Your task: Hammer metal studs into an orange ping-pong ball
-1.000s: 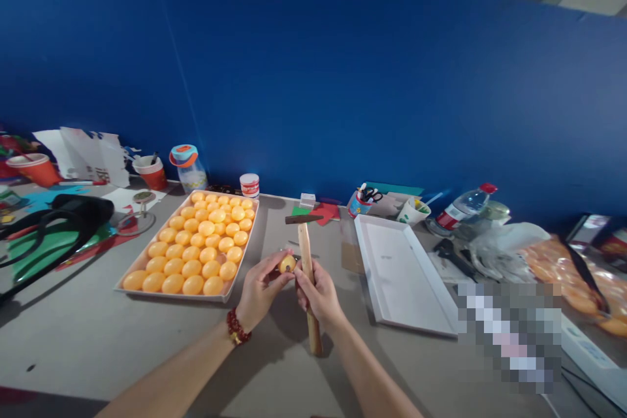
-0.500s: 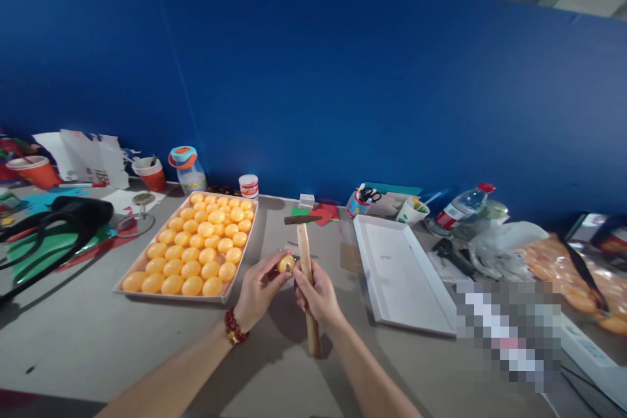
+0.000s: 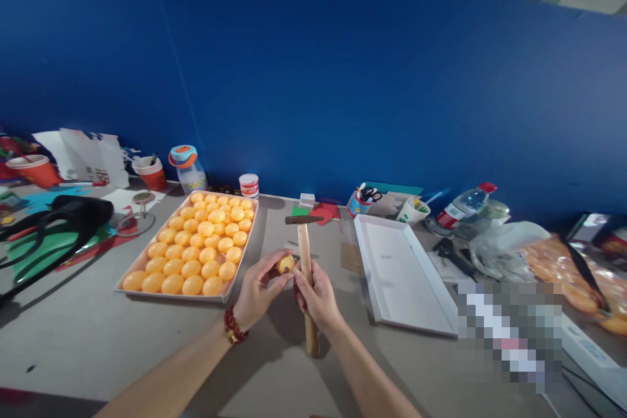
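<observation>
My left hand (image 3: pixel 258 290), with a red bead bracelet on the wrist, pinches an orange ball (image 3: pixel 286 264) between thumb and fingers just above the grey table (image 3: pixel 98 339). My right hand (image 3: pixel 316 296) is closed round the wooden handle of a small hammer (image 3: pixel 305 268). The hammer stands nearly upright, its dark metal head at the top, just right of the ball. Both hands almost touch. A tray (image 3: pixel 238 270) filled with several orange balls lies just left of my left hand.
An empty white tray (image 3: pixel 401 274) lies right of my hands. Along the blue wall stand cups (image 3: pixel 151 173), a jar (image 3: pixel 189 166), a small white pot (image 3: pixel 249 184), a pen pot (image 3: pixel 361 201) and a water bottle (image 3: pixel 465 204). A black bag (image 3: pixel 63 215) and coloured paper lie far left.
Almost nothing has moved. Both hands stay together at the table's middle, with only a slight shift of the ball and hammer.
</observation>
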A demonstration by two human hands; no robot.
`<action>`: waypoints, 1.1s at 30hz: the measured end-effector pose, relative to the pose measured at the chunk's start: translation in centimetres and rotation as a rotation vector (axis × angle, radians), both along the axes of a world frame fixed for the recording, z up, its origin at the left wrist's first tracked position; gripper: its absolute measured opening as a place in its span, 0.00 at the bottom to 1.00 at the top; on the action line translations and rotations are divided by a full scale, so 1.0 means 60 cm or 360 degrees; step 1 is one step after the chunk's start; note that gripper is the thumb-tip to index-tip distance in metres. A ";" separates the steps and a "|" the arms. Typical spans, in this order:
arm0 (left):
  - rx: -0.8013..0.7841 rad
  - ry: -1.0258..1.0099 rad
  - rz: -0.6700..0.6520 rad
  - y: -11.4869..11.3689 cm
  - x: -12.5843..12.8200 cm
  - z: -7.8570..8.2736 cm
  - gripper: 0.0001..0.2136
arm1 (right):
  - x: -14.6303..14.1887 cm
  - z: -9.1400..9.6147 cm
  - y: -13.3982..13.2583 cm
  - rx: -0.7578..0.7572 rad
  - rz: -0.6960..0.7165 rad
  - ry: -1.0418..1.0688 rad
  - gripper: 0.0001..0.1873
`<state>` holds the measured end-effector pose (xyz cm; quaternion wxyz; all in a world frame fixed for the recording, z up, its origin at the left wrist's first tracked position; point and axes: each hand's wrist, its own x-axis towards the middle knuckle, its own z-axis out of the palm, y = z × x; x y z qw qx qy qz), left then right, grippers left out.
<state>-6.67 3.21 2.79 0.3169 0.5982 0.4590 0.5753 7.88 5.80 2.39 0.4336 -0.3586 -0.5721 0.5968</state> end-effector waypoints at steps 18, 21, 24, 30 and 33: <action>-0.0030 -0.0032 -0.0044 -0.001 -0.001 0.002 0.17 | 0.001 -0.002 -0.002 0.0042 0.0017 -0.0033 0.16; -0.0041 -0.0043 -0.0047 0.000 -0.002 0.000 0.17 | 0.000 -0.002 -0.002 0.0030 0.0006 -0.0031 0.16; -0.0061 -0.0050 -0.0054 0.001 -0.003 -0.005 0.17 | 0.000 -0.003 -0.002 0.0024 -0.0017 -0.0038 0.16; -0.0069 -0.0063 -0.0061 0.003 -0.005 -0.012 0.17 | -0.001 -0.008 -0.002 -0.0007 -0.0015 -0.0015 0.16; -0.0067 -0.0044 -0.0050 0.003 -0.004 -0.012 0.17 | -0.001 -0.012 -0.001 0.0014 -0.0020 -0.0041 0.16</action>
